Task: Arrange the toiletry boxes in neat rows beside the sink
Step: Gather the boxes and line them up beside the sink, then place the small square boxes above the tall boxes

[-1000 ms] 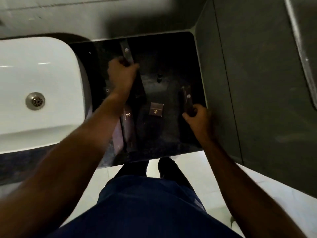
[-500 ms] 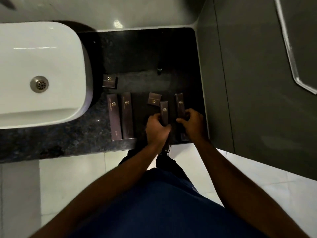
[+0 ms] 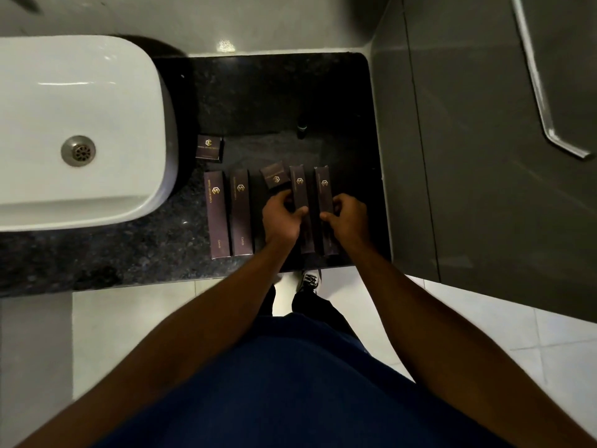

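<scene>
I see my left hand [image 3: 280, 218] pinching one long dark-brown cardboard box [image 3: 300, 202] and my right hand [image 3: 347, 218] gripping its twin [image 3: 324, 192] just beside it, near the black granite counter's [image 3: 274, 92] front right corner. Two more long boxes [image 3: 230, 215] lie by the white ceramic sink [image 3: 97, 92].

The left hand [image 3: 281, 221] is covering the middle of one long box [image 3: 298, 185], and the right hand [image 3: 350, 219] is hiding the middle of the box beside it [image 3: 324, 189], so each grip is staying unclear. Gold print on the boxes is reading too small. The sink [image 3: 80, 101] is running off the left edge, near the table's [image 3: 274, 92] left side.
</scene>
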The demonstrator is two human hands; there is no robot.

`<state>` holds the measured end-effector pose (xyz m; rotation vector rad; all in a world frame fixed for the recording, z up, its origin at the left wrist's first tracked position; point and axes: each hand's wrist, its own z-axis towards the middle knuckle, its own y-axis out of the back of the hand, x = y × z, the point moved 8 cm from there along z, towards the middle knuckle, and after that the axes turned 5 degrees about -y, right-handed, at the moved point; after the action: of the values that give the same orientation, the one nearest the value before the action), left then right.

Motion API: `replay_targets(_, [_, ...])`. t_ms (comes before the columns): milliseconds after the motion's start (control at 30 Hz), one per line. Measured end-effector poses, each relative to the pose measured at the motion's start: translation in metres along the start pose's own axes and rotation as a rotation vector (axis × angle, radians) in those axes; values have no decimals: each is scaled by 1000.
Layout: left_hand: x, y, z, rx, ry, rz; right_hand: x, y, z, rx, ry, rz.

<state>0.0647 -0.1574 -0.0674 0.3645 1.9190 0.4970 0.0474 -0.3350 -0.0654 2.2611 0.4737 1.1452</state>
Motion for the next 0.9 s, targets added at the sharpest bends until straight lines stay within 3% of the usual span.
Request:
replay_targets(233, [0, -1, 2, 48, -27, 16, -3, 3, 2, -64, -23, 13])
replay_targets(767, [-4, 0, 7, 139, -115, 6, -1, 1, 1, -19, -23, 8])
replay_targets(900, [-4, 33, 16, 36, -86, -61, 7, 23, -2, -140, -16, 58])
